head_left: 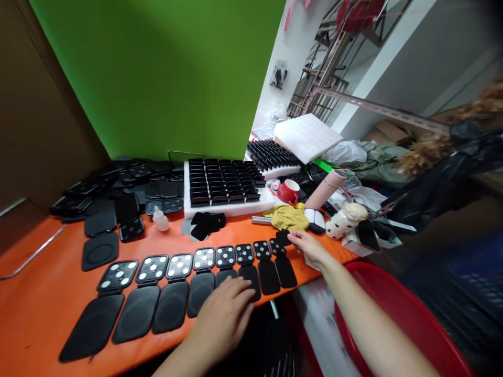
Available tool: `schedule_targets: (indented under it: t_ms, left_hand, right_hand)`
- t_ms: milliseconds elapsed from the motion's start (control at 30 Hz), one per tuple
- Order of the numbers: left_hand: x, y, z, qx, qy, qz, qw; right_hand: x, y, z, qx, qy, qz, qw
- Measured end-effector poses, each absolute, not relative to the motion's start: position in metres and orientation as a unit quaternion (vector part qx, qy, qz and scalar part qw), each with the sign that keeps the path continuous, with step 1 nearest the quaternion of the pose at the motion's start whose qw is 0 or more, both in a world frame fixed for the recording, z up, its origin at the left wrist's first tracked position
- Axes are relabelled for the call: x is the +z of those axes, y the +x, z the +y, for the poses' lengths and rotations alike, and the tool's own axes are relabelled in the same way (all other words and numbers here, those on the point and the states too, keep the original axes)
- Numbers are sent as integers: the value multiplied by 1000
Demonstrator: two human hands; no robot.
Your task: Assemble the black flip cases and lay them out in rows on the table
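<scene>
Head view: eight open cases (pixel 198 294) lie in one row on the orange table (pixel 35 288), with two hands at it.
Each case has one dotted half and one plain half; the leftmost shows five white dots. The left hand (pixel 228 311), fingers loosely spread, is over the plain halves near the row's middle; whether it touches them, I cannot tell. The right hand (pixel 310 248), fingers narrow, pinches one black pad (pixel 282 237) at the row's right end. Behind the row are one bottle (pixel 161 220), two foam trays (pixel 231 208), one yellow cloth (pixel 290 218) and one red mug (pixel 288 192).
</scene>
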State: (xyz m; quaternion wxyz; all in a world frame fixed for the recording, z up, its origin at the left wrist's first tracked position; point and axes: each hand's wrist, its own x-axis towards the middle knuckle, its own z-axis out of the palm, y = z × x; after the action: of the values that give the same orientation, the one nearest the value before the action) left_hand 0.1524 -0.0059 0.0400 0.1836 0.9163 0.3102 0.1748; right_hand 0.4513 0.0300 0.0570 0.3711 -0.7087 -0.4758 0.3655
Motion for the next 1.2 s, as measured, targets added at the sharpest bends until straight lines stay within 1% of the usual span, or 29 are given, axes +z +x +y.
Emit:
schedule_targets:
  t_ms: [133,267,433,800,967,1200]
  left_hand:
    - [32,225,-8,146,944,214,202]
    - [11,257,0,123,956,186,192]
    - [-6,263,4,97,961,189,179]
    - [-12,265,2,92,962,196,165]
    - [-12,267,2,93,961,201,163]
    - [-15,268,1,97,959,206,167]
  right_hand:
    - [28,459,19,418,-708,-438,364]
    - [19,459,24,431,-699,-437,367]
    - [19,461,29,427,-694,-444,373]
    - [8,466,30,403,-683,-487,365]
    - [5,466,28,394,-693,-493,348]
    - [3,464,32,344,-710,-526,319]
